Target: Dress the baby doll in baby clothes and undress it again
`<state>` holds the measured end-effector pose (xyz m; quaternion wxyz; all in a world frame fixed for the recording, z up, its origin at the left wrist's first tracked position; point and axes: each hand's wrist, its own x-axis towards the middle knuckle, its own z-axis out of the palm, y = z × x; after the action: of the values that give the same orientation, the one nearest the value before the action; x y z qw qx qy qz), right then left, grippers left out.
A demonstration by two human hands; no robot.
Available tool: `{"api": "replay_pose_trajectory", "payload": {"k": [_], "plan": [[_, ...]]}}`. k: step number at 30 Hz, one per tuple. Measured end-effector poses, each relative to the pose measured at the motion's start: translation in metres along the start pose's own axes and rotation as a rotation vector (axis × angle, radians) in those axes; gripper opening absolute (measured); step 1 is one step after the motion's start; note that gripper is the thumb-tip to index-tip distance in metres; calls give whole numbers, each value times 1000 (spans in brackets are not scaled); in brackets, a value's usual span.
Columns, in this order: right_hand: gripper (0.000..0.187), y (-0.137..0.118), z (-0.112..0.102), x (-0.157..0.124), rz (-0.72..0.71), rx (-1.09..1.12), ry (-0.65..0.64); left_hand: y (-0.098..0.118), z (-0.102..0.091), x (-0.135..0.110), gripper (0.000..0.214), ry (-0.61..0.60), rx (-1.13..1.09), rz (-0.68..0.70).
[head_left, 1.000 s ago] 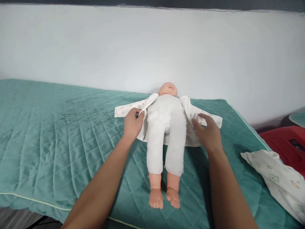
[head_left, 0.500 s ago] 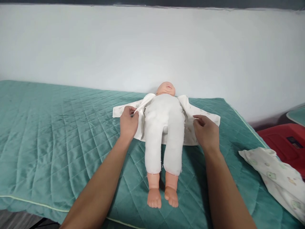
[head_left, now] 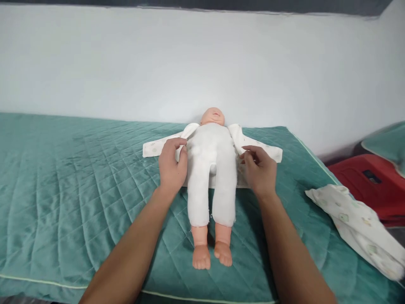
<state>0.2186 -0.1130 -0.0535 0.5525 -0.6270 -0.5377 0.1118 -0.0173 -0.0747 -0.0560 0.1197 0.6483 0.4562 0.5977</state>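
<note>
A baby doll point(head_left: 211, 169) with a white cloth body lies on its back on a green quilted mattress point(head_left: 79, 177), head toward the wall. Under it is spread an open white printed baby shirt point(head_left: 158, 147), its sleeves stretched out to both sides. My left hand point(head_left: 171, 166) pinches the shirt's left front edge beside the doll's torso. My right hand point(head_left: 258, 171) is closed on the shirt's right front edge at the doll's other side.
Another white printed garment point(head_left: 354, 223) lies crumpled on the mattress's right part. A red object point(head_left: 370, 181) sits beyond the right edge. A pale wall point(head_left: 202, 63) runs directly behind the doll's head. The mattress's front edge is near the doll's feet.
Both hands have drawn in closer to the doll's torso. My right hand went from lying spread on the shirt to a pinch on its edge. The view shifted slightly left.
</note>
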Motion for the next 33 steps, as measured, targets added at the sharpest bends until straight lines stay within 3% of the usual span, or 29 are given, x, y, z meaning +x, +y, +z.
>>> {"api": "replay_pose_trajectory", "payload": {"k": [3,5,9,12,16,19,21,24,26,29,31,33], "plan": [[26,5,-7,-22,-104,-47,8,10,0,-11,20,-78,-15,145],[27,12,-26,-46,-189,-166,7,13,-5,-23,20,-110,-37,222],[32,27,-92,-103,-321,-445,-45,17,-31,-61,20,-155,-48,227],[36,36,-148,-130,-334,-610,-20,23,-58,-92,20,-230,-46,206],[39,44,-205,-122,-192,-830,92,39,-82,-122,19,-284,-66,190],[22,40,-227,-94,156,-863,17,58,-88,-135,20,-303,-116,166],[21,27,-229,-79,298,-804,-61,72,-89,-142,19,-331,-180,145],[21,-13,-212,-73,314,-612,-133,95,-87,-149,19,-421,-291,86],[25,-49,-189,-80,403,-248,-205,111,-84,-149,25,-510,-335,76],[34,-101,-152,-97,492,288,-364,132,-85,-143,65,-621,-326,165],[34,-129,-133,-106,506,474,-475,144,-89,-136,85,-657,-274,210],[39,-150,-123,-113,524,574,-606,152,-98,-127,87,-648,-208,206]]}}
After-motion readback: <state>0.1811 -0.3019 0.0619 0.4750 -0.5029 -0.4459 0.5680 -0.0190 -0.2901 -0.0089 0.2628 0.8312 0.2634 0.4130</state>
